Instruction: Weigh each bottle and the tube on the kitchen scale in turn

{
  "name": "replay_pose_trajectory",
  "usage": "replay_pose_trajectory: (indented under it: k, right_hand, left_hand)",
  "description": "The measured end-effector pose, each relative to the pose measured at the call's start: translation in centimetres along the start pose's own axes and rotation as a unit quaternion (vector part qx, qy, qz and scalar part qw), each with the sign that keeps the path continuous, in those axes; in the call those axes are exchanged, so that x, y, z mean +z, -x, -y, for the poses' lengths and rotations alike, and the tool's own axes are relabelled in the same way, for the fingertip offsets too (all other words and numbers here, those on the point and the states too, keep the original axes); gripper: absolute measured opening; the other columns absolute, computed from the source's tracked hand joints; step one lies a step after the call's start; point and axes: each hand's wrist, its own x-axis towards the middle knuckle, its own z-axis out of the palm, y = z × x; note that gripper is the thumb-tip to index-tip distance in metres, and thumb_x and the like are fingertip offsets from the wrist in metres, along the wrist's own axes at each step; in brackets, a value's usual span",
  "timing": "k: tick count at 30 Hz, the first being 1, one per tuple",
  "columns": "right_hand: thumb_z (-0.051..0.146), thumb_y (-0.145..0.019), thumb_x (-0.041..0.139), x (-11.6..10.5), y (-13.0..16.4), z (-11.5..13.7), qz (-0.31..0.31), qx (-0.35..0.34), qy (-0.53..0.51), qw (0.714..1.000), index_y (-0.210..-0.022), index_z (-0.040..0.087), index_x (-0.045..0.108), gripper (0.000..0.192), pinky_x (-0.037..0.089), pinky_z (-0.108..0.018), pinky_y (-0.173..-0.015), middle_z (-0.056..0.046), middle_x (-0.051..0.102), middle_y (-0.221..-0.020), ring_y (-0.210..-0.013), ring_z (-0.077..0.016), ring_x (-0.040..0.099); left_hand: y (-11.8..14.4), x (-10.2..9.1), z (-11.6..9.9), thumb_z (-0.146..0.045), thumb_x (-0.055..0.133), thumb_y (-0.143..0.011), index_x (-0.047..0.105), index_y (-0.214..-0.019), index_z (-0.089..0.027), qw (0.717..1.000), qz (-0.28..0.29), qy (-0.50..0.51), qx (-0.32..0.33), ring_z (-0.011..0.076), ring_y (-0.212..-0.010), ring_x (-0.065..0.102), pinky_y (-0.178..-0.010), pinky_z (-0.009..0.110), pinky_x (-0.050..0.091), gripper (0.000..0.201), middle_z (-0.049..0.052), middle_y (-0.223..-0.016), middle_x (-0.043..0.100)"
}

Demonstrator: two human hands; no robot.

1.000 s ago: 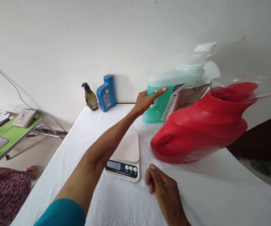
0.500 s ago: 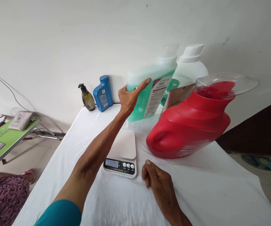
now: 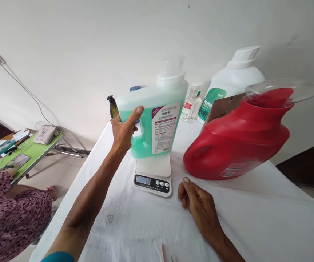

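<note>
Had the green jug (image 3: 159, 120) clamped by its handle in the left hand (image 3: 122, 134), up over the scale (image 3: 152, 185) toward the table's (image 3: 96, 171) far edge; couldn't tell if touching it. Rested the right hand (image 3: 200, 202), fingers curled together with nothing visible inside, beside the scale. Looked pretty heavy, mostly full and probably sloshy, stiff plastic, maybe slick, hardly fragile. Best held by the handle, palm under the base. Saw creased white cloth (image 3: 257, 214) underneath, plain wall (image 3: 91, 65) behind, low green table (image 3: 36, 152) past the left edge.
</note>
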Motion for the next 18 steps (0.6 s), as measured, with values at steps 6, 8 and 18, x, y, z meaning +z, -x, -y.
replay_pose_trajectory:
  k: [6,8,18]
  right_hand:
    - [0.085,-0.097,0.037,0.1,-0.1,-0.3,-0.005,-0.009,0.001,1.0,-0.063,0.022,0.055,0.073,0.035,-0.029,-0.05,-0.001,0.05,-0.05,-0.05,-0.0166,0.046]
    - [0.085,-0.097,0.04,0.1,-0.1,-0.5,-0.007,-0.007,-0.004,1.0,-0.063,0.022,0.055,0.072,0.035,-0.029,-0.049,-0.001,0.05,-0.05,-0.05,-0.0169,0.047]
    - [0.084,-0.097,0.039,0.0,-0.1,-0.6,-0.008,-0.009,0.003,1.0,-0.064,0.022,0.056,0.072,0.036,-0.029,-0.05,-0.001,0.052,-0.051,-0.051,-0.0166,0.049]
  left_hand:
    - [2.3,-2.5,0.6,-0.064,0.09,-0.064,0.057,-0.059,-0.018,0.998,-0.008,0.047,-0.028,0.0076,-0.046,0.04,-0.046,0.027,0.035,0.056,-0.004,-0.05,0.043]
    - [2.5,-2.6,0.9,-0.063,0.089,-0.065,0.057,-0.059,-0.018,0.998,-0.004,0.053,-0.026,0.0072,-0.045,0.039,-0.046,0.027,0.034,0.056,-0.005,-0.05,0.043]
    - [1.9,-2.1,1.6,-0.064,0.089,-0.067,0.053,-0.057,-0.019,0.999,0.02,0.039,-0.026,0.0082,-0.047,0.039,-0.047,0.028,0.034,0.058,-0.004,-0.05,0.041]
